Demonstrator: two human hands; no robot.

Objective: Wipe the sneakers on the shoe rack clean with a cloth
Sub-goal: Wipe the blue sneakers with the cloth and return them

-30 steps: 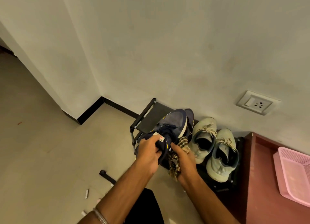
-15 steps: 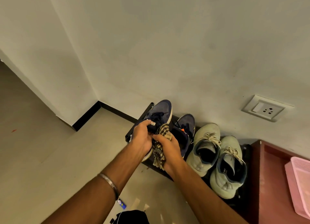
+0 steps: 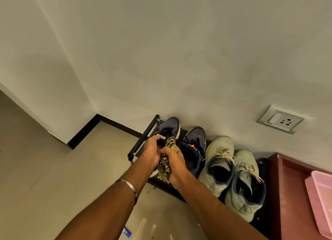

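Left hand [image 3: 151, 152] grips navy sneaker [image 3: 168, 127]; right hand [image 3: 175, 163] grips checked cloth [image 3: 164, 168]; pale sneakers [image 3: 231, 173] beside.

A low black shoe rack [image 3: 143, 137] stands against the far wall, its top shelf carrying four shoes in a row, toes to the wall. At the left end sits a navy sneaker [image 3: 168, 126], its heel hidden behind hands and a checked cloth. Just right of it lies its navy mate [image 3: 195, 141] with dark laces. Next come two pale green sneakers [image 3: 218, 160], side by side and touching, the right one [image 3: 246, 184] nearer. The rack rests on a beige tiled floor [image 3: 62, 177], beside a reddish-brown cabinet [image 3: 291, 195] on its right.
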